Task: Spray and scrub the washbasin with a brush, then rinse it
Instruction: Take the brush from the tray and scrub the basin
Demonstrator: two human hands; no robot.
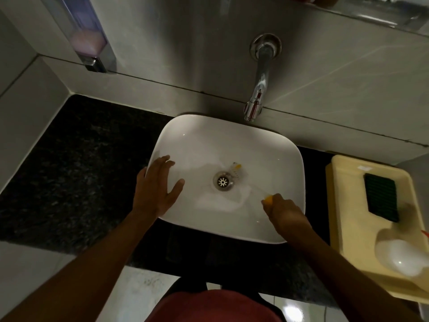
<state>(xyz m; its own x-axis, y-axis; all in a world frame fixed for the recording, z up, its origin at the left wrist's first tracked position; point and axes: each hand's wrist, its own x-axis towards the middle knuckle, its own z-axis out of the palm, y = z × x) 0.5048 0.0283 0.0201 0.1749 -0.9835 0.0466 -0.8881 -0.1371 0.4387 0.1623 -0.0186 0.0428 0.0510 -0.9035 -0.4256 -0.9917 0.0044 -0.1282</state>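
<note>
A white square washbasin (209, 140) sits on a dark stone counter, with a metal drain (223, 181) in its middle. My right hand (285, 213) is closed on the yellow handle of a thin brush (236, 169). The brush's pale, yellow-tipped head lies just right of and behind the drain. The shaft between handle and head is blurred. My left hand (156, 188) rests flat on the basin's left rim, fingers spread and holding nothing. A chrome tap (257, 89) comes out of the wall above the basin's back edge. No water runs from it.
A yellow tray (343, 205) stands on the counter to the right, holding a dark green scrub pad (380, 199) and a white rounded object (401, 256). A soap dispenser (86, 36) hangs on the wall at upper left. Dark counter (81, 170) extends left of the basin.
</note>
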